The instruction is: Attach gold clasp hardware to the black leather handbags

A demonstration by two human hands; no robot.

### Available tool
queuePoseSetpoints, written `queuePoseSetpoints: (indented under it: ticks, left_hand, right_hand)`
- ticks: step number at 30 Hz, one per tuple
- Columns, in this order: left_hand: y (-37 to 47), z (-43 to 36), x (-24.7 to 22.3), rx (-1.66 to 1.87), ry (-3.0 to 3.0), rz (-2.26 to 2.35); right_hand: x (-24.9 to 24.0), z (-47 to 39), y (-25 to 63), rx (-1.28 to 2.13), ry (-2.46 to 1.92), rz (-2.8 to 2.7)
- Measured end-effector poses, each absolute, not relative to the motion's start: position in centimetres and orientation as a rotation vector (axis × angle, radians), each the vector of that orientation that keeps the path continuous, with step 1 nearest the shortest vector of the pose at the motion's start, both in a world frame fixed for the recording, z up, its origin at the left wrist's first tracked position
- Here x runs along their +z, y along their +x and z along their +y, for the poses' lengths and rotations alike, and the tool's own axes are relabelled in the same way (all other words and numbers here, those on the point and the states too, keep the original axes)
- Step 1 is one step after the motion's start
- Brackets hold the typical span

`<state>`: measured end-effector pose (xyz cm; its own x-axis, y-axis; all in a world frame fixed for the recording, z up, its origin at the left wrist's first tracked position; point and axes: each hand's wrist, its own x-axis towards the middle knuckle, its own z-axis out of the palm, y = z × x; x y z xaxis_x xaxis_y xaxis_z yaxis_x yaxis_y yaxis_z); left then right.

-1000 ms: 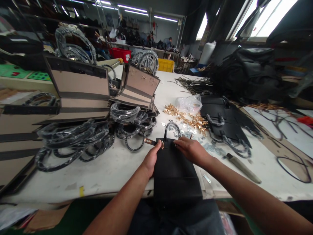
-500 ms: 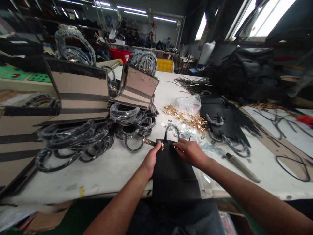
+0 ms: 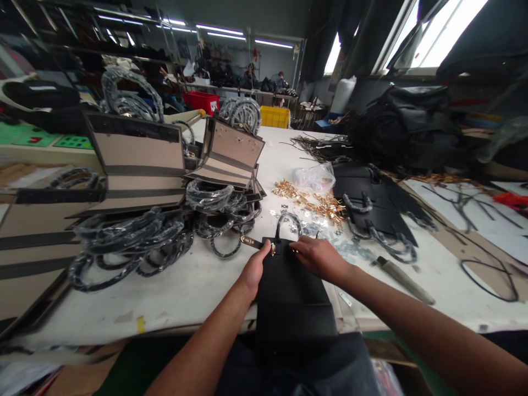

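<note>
A black leather bag panel (image 3: 295, 297) lies over the table's front edge, with a plastic-wrapped handle (image 3: 289, 218) at its far end. My left hand (image 3: 252, 273) holds the panel's left edge, thumb on top beside a gold metal fitting (image 3: 273, 249); its other fingers are hidden underneath. A short strap with a gold plate (image 3: 248, 241) sticks out to the left of that thumb. Over the panel's upper right, my right hand (image 3: 320, 257) is closed in a pinch. A tiny gold-coloured fitting (image 3: 295, 251) shows at its fingertips, mostly covered.
Gold fittings (image 3: 328, 209) and flat silver plates (image 3: 346, 247) lie scattered beyond my right hand, near a clear plastic bag (image 3: 314, 177). At right are a sheathed tool (image 3: 406, 280) and black bag panels (image 3: 358, 192). Stacked bag pieces with wrapped handles (image 3: 127, 239) fill the left.
The view has shifted slightly, so the surroundings sit a little differently. Both hands stay at nearly the same spots on the panel, the right one still pinching.
</note>
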<state>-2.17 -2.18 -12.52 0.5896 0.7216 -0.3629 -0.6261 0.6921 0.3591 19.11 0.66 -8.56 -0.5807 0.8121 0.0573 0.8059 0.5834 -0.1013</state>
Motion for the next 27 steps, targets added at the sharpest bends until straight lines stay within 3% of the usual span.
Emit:
queuePoseSetpoints:
  ticks: [7, 16, 27]
  left_hand:
    - [-2.5, -1.8, -13.1, 0.789, 0.185, 0.596]
    - [-1.9, -2.5, -12.0, 0.851, 0.203, 0.562]
    - [-2.2, -2.2, -12.8, 0.884, 0.278, 0.625]
  right_hand:
    - [-9.1, 0.4, 18.0, 0.099, -1.492, -2.608]
    - [-7.8, 1.3, 18.6, 0.353, -1.348, -2.587]
    - [-7.4, 1.0, 17.5, 0.197, -1.522, -2.631]
